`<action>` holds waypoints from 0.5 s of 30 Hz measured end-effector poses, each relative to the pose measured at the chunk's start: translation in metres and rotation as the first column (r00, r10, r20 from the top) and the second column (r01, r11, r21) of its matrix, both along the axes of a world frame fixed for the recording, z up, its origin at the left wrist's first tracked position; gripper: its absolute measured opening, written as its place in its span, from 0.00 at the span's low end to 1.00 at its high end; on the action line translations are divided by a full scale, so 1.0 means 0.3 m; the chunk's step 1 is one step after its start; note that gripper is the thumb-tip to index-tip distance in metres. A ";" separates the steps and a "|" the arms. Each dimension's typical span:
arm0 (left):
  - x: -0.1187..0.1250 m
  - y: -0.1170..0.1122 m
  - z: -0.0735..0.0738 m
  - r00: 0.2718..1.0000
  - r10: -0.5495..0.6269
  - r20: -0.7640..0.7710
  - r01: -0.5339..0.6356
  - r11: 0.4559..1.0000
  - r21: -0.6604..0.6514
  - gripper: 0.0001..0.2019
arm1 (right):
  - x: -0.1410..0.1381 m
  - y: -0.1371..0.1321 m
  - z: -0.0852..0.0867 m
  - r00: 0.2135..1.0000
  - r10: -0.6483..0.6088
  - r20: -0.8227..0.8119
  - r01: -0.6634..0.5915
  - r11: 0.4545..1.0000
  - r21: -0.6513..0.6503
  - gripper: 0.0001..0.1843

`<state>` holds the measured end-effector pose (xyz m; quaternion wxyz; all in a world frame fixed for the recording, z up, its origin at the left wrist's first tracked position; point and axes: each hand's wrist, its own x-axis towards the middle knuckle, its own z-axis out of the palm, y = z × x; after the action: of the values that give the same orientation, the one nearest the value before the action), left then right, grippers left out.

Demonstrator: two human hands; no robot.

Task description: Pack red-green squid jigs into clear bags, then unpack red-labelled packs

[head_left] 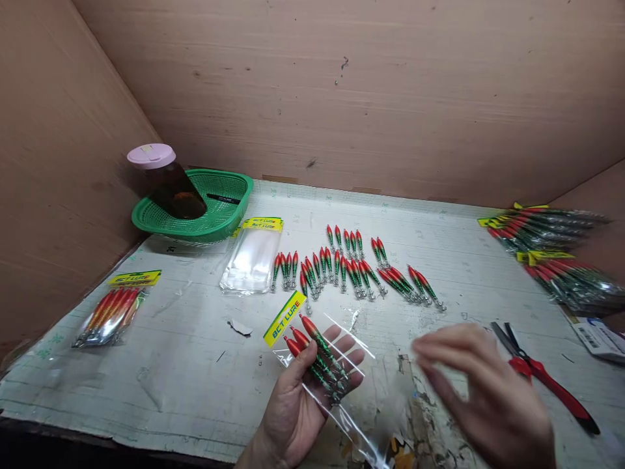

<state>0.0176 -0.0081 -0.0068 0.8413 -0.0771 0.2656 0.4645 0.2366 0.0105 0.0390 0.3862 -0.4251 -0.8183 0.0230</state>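
My left hand (pixel 297 397) is closed, palm up, on a clear plastic bag with a yellow "BCT LURE" header (pixel 284 319). Three red-and-green fishing lures (pixel 319 352) with metal hooks lie across that palm under my thumb. Whether they are fully inside the bag I cannot tell. My right hand (pixel 481 391), blurred by motion, hovers to the right with fingers stretched out and nothing visible in them. Beyond my hands, several loose lures (pixel 359 277) of the same kind lie in uneven rows. A stack of flat clear bags (pixel 251 257) is left of them.
At the left sits a packed bag of red-orange lures (pixel 114 306). A green basket (pixel 229 225) behind holds a pink-lidded bottle (pixel 176 189) and a black pen (pixel 223 198). Red-handled scissors (pixel 551 387) and piled packed lures (pixel 571 277) are at the right. Wooden panels (pixel 342 98) enclose the table.
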 end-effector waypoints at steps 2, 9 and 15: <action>-0.005 0.001 -0.006 1.000 0.011 -0.023 -0.011 1.000 -0.010 0.14 | 0.129 0.078 -0.044 0.985 -0.164 0.049 0.162 0.986 0.030 0.06; 0.008 0.006 0.006 0.965 0.030 -0.261 -0.057 0.994 -0.096 0.22 | 0.426 0.238 -0.245 0.932 -0.181 0.313 0.276 0.915 -0.293 0.12; 0.014 0.009 0.012 0.969 0.047 -0.242 -0.073 0.992 -0.102 0.20 | 0.419 0.232 -0.274 0.930 -0.201 0.309 0.304 0.893 -0.333 0.07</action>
<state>0.0216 -0.0053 -0.0032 0.7832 -0.0752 0.3877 0.4802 0.3623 0.0803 -0.0433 0.1840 -0.5936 -0.7802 0.0708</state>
